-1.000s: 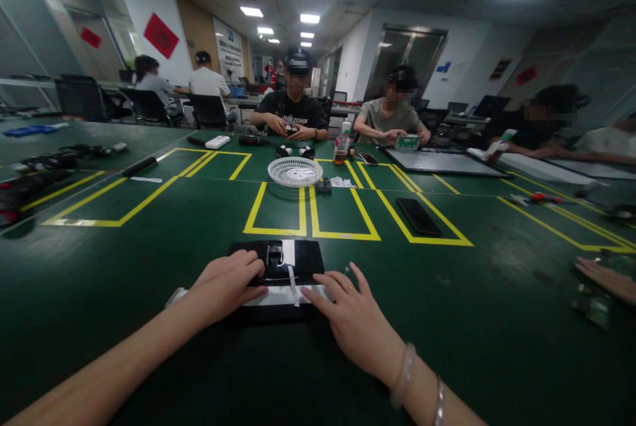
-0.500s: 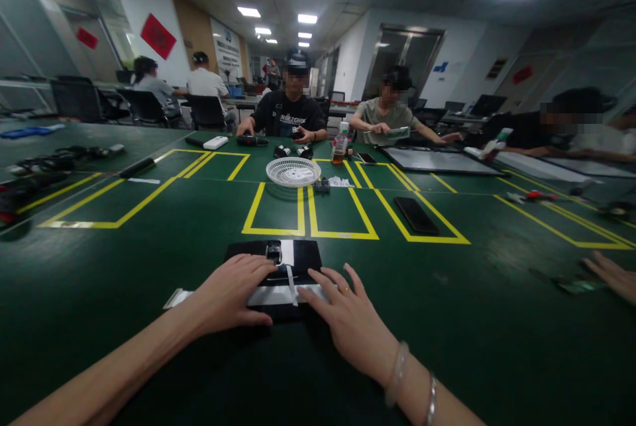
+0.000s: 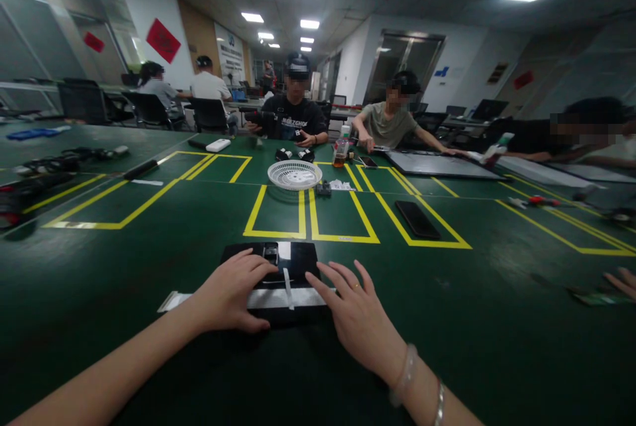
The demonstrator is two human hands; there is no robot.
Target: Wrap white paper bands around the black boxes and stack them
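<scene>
A flat black object (image 3: 304, 260) lies on the table in front of me, with a white label and a small recessed part on its far half. Across its near half runs a wide white strip (image 3: 308, 297), and a narrow white tab (image 3: 288, 288) crosses it. My left hand (image 3: 233, 290) rests over the left side, thumb and fingers apart, fingertips touching the top. My right hand (image 3: 355, 307) is spread at the right end, its index finger beside the strip; whether it touches is hard to tell. What lies beneath the left palm is hidden.
Ahead on the green table stand a white round basket (image 3: 294, 177), a bottle (image 3: 340, 151) and a dark phone (image 3: 417, 219) among yellow tape outlines. Cables (image 3: 64, 164) lie at the left. Co-workers sit opposite; another person's hand (image 3: 623, 282) is at the right edge beside a circuit board (image 3: 593, 296).
My right hand has shifted slightly right, its fingers drawn back from the white strip. The left hand stays nearly in place. Across the table, one co-worker has lifted a dark tool.
</scene>
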